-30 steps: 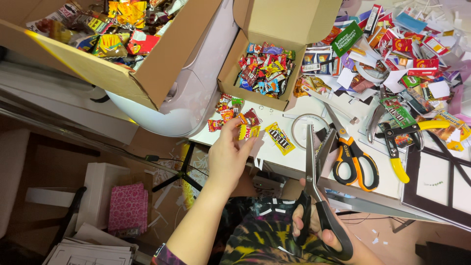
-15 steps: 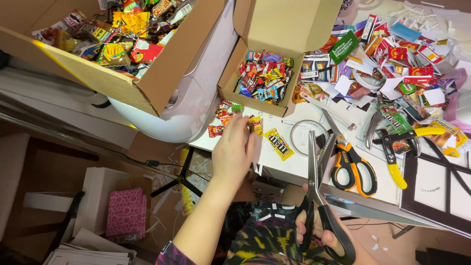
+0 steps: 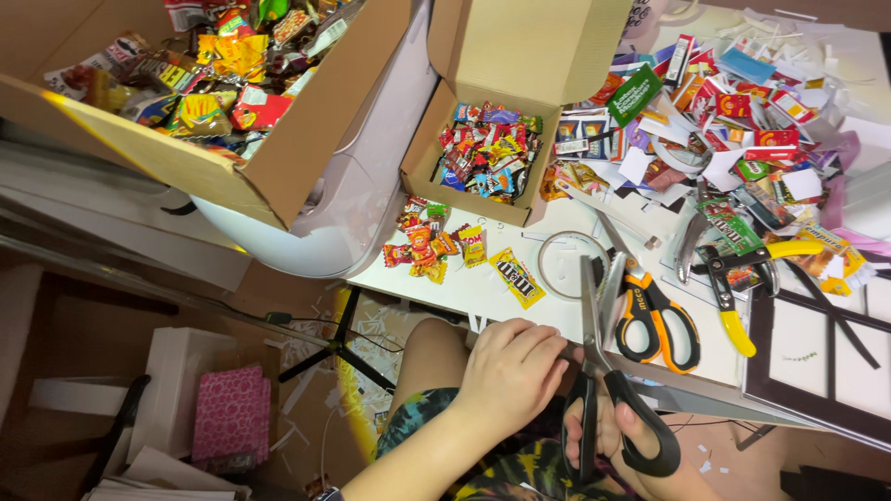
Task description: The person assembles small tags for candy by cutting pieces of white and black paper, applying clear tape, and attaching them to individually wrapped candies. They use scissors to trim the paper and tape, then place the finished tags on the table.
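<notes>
Your right hand (image 3: 640,445) grips black-handled scissors (image 3: 603,371), blades up; your left hand (image 3: 510,371) rests beside them at the tabletop (image 3: 483,288) edge, near scattered candy wrappers (image 3: 436,246).

- I see black-handled scissors (image 3: 603,371), blades open and pointing up across the white table edge, handles low in my view.
- What my left hand pinches there is hidden.

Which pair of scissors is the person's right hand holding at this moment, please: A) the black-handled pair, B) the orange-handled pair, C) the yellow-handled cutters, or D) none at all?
A: the right hand has its fingers through the loops of the black-handled scissors, while the orange-handled scissors and the yellow-handled cutters lie untouched on the table.
</notes>
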